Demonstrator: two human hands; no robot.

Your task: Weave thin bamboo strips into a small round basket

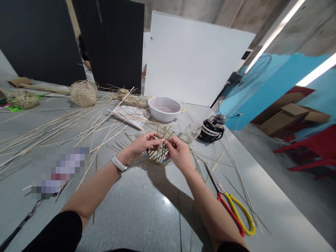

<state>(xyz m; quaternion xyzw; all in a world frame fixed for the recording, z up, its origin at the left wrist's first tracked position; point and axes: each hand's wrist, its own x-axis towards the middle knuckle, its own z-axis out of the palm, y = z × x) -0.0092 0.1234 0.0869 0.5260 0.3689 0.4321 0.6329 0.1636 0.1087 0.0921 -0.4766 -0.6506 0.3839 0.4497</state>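
Observation:
A partly woven bamboo basket [157, 159] sits on the grey table [126, 203], its loose strips sticking up and outward around the rim. At its upper part my left hand [148, 142] pinches a strip between thumb and finger. Close beside it, my right hand [176, 148] is closed on a strip of the same basket, the two thumbs nearly meeting. The fingers partly cover the basket's near side, and something coloured shows through the weave. A white watch band is on my left wrist.
Scissors [223, 194] with red and yellow handles lie at the right. A white basin [165, 109], glass jar [191, 132] and black jug [212, 129] stand behind. Long bamboo strips [65, 131] spread leftward, near a woven ball-shaped basket [83, 93]. A blurred packet [63, 169] lies front left.

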